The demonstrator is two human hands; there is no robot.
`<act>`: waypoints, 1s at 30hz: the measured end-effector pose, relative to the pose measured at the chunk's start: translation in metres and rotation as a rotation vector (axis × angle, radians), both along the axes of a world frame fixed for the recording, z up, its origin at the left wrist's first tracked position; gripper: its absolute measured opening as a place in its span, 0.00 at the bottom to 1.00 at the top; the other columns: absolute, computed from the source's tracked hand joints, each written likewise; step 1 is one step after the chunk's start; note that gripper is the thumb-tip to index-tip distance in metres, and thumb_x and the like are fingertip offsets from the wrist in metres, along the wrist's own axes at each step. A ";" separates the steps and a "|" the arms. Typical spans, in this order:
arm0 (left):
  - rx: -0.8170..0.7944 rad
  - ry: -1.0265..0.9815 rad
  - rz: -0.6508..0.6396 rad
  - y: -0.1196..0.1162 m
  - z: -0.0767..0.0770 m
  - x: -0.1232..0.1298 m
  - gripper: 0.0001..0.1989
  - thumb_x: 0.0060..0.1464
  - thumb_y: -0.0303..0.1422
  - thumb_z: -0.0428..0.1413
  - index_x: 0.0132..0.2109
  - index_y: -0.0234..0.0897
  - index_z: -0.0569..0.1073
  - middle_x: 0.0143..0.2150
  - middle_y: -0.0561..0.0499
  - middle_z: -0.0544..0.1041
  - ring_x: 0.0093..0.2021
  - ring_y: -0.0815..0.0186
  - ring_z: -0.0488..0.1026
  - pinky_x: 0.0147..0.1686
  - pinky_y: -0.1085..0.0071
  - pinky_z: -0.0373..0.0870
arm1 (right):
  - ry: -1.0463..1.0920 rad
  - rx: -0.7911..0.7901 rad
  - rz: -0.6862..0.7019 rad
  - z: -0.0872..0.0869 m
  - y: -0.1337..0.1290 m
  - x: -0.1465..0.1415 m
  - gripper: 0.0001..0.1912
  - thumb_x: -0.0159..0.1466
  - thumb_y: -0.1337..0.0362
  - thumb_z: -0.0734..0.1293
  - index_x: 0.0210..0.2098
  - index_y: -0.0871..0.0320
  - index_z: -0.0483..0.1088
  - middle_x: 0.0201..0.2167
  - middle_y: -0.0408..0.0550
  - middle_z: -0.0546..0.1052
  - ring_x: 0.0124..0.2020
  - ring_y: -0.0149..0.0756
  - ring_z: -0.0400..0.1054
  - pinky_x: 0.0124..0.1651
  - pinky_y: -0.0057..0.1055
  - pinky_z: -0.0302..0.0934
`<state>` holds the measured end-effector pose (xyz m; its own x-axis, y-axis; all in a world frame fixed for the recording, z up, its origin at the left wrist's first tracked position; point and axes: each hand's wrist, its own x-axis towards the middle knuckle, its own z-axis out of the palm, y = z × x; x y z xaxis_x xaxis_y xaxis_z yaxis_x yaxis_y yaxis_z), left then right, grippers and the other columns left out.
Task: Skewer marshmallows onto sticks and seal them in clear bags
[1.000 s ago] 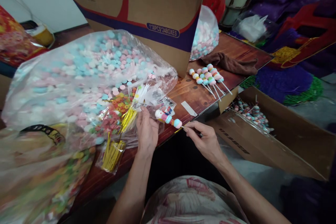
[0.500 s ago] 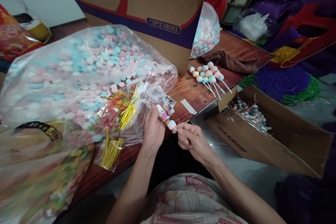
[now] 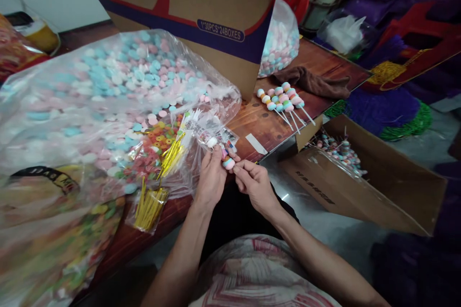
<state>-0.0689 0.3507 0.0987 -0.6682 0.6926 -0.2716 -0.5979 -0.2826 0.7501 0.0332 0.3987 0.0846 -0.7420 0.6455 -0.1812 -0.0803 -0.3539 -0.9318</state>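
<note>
My left hand (image 3: 212, 180) is closed around a marshmallow skewer (image 3: 228, 163) of pink, blue and white sweets, its fingers hiding part of it. At the skewer's lower end my right hand (image 3: 256, 186) pinches with thumb and forefinger, where a stick was visible earlier. Just beyond my hands lie small printed clear wrappers (image 3: 230, 137) and a bundle of white sticks (image 3: 189, 127). Gold twist ties (image 3: 172, 156) rest beside them, with more in a clear packet (image 3: 150, 208). Orange and red ring gummies (image 3: 160, 139) are heaped to the left.
A big clear bag of marshmallows (image 3: 151, 69) covers the left of the table. Behind it stands a large carton (image 3: 216, 2). Several finished skewers (image 3: 283, 97) lie at the right, near a brown cloth (image 3: 313, 81). An open box (image 3: 324, 187) of skewers sits lower right.
My right hand has come closer to my left, up along the stick. The skewer has shifted slightly up and left, and more of it is covered by my fingers.
</note>
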 end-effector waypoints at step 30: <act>0.002 -0.157 0.046 -0.003 -0.003 -0.013 0.14 0.49 0.39 0.68 0.32 0.34 0.74 0.30 0.52 0.76 0.33 0.68 0.76 0.35 0.72 0.73 | 0.013 -0.117 0.129 -0.003 0.005 0.013 0.13 0.65 0.57 0.70 0.30 0.60 0.71 0.14 0.33 0.57 0.14 0.23 0.44 0.18 0.22 0.39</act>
<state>-0.0823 0.3472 0.0960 -0.6487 0.6629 -0.3738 -0.6942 -0.3142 0.6475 0.0459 0.4035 0.0813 -0.8203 0.5196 -0.2390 -0.0390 -0.4678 -0.8830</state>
